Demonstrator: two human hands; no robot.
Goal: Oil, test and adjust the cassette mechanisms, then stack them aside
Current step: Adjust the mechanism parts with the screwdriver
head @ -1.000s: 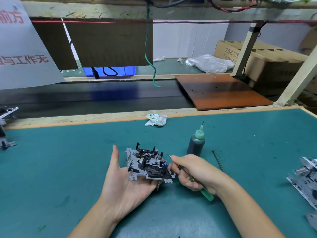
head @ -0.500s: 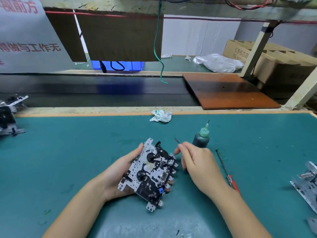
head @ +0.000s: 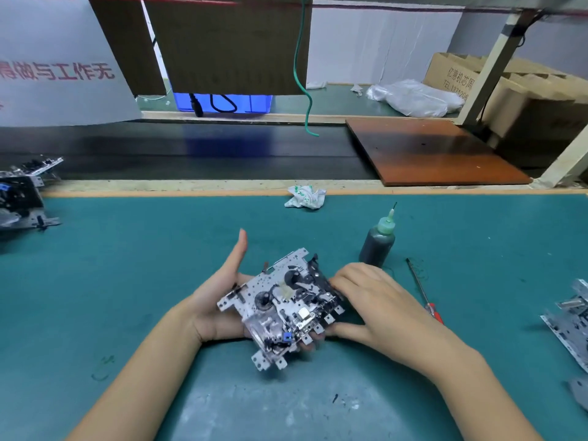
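Head view: mechanism (head: 280, 308) lies tilted on the left hand (head: 219, 300), above the green mat (head: 127, 281). Left palm up beneath it, thumb straight and pointing away, fingertips showing under its near-right edge. Right hand (head: 375, 307) presses on the mechanism's right edge; fingers curved and close together, thumb against the key tabs. Oil bottle (head: 378, 241) stands upright just behind the right hand. Screwdriver (head: 423, 291) lies on the mat right of that hand. Crumpled wrapper (head: 305, 195) near the mat's far edge. More mechanisms at far left (head: 22, 192) and far right (head: 569, 319).
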